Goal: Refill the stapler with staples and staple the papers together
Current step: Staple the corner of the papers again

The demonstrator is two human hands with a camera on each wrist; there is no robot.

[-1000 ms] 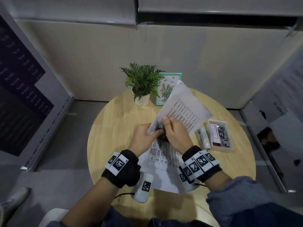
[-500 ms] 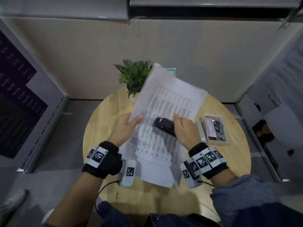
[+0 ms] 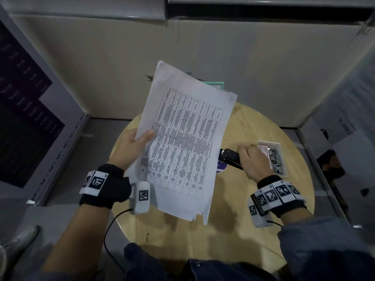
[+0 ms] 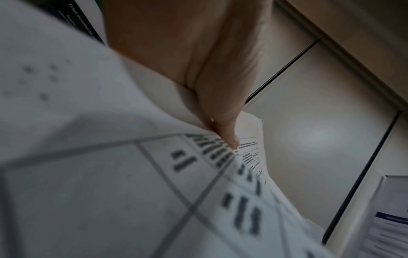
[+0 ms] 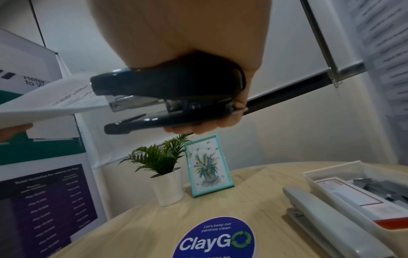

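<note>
Though hidden overhead, gray stapler (image 5: 331, 221) wrist-visible.

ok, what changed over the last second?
The right hand pulled the black stapler off the papers and out to the right. The left hand raised the papers off the table alone. Tray and grey stapler stayed put.

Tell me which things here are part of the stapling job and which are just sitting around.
In use:
- papers, held up by the left hand
- dark stapler, gripped by the right hand
- tray of staples

Just lying about:
- grey stapler
- potted plant
- framed flower picture
- ClayGo sticker
</note>
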